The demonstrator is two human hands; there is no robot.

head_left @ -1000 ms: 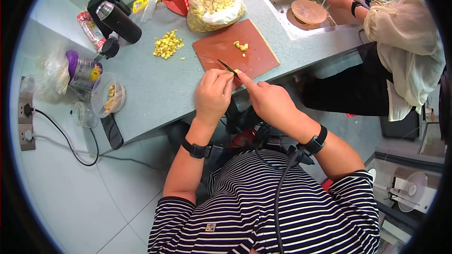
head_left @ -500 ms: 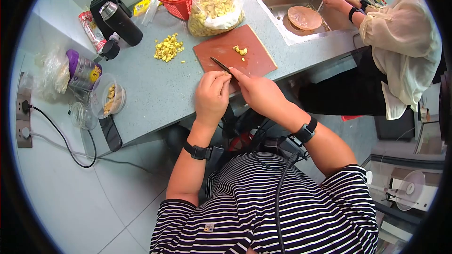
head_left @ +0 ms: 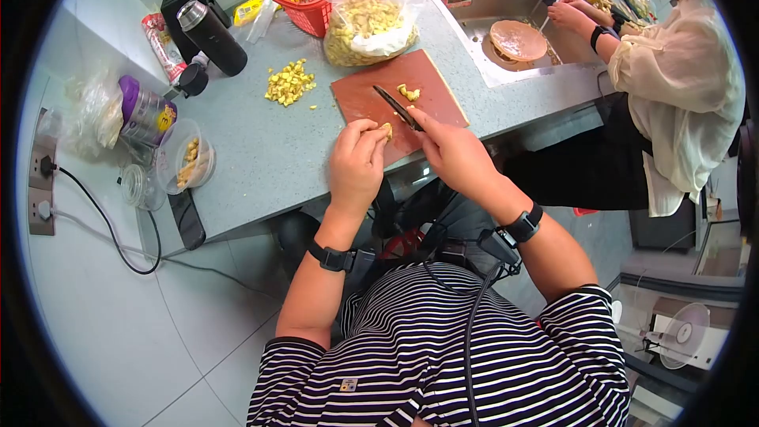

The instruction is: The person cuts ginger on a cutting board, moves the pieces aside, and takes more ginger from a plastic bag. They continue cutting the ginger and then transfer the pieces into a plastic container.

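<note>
Over the near edge of a reddish-brown cutting board (head_left: 356,93), my left hand (head_left: 355,162) pinches a small piece of ginger (head_left: 387,131) between thumb and fingers. My right hand (head_left: 458,152) is wrapped round a dark-bladed knife (head_left: 393,103), its blade pointing away and to the left, a little apart from that piece. Farther back on the board lie a few yellow ginger bits (head_left: 408,92). A pile of chopped ginger (head_left: 289,82) is on the counter left of the board. Behind the board stands a zip bag (head_left: 370,24) full of similar yellow pieces.
A round plastic tub (head_left: 175,156) holds more pieces, beside a phone (head_left: 186,220) at the counter edge. A black thermos (head_left: 212,38) and red basket (head_left: 304,0) stand behind. At right, another person (head_left: 672,71) works over the sink (head_left: 482,20), which holds a pink bowl (head_left: 518,39).
My right hand and the knife have moved right, away from my left hand, so the ginger piece now shows. The whole view has shifted slightly.
</note>
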